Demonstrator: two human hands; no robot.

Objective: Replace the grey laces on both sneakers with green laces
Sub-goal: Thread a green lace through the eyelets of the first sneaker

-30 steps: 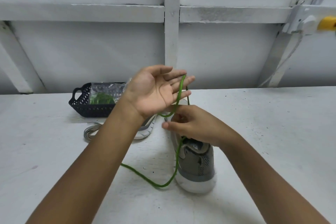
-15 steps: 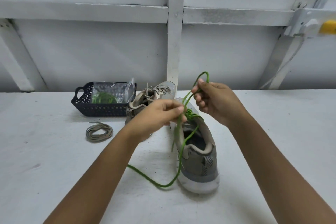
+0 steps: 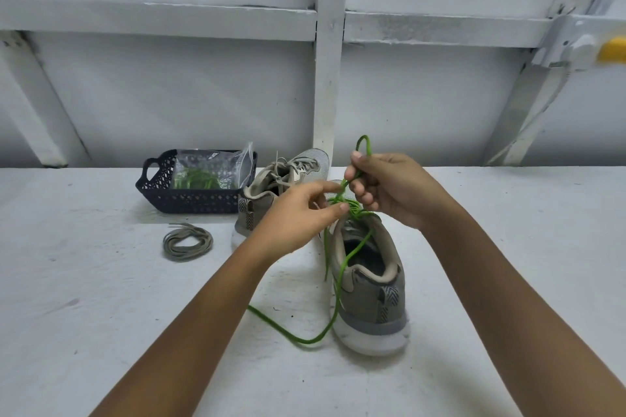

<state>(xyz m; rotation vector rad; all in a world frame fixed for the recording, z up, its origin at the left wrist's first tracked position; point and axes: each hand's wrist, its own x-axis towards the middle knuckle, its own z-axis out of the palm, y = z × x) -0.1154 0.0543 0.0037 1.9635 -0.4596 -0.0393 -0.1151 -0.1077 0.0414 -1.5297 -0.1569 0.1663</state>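
- Near sneaker [image 3: 372, 298] standing on the surface [image 3: 101, 315], heel toward the camera, threaded with the green lace [image 3: 338, 284] up to the top eyelets, as far as can be seen.
- Right hand [image 3: 396, 193]: fingers [image 3: 355, 159] curled, pinching a raised loop of the lace above the tongue.
- Left hand [image 3: 298, 217]: thumb and forefinger closed on the other strand, just beside the crossing; whether pinching firmly or only touching, hard to tell.
- Long free end trailing down the shoe's side and curving over the surface.
- Far sneaker [image 3: 288, 179] behind, laced in grey; one removed grey lace [image 3: 188, 242] coiled well apart to the left; more green cord inside a clear bag [image 3: 206, 169] in the black basket [image 3: 189, 203].
- Handling, as a judgement: soft, light, round cord, probably a little slippery. Best to pinch close to the crossing and keep both sides tight; otherwise risk of a collapsed loop. Light shoe too, likely to slide under a strong pull.
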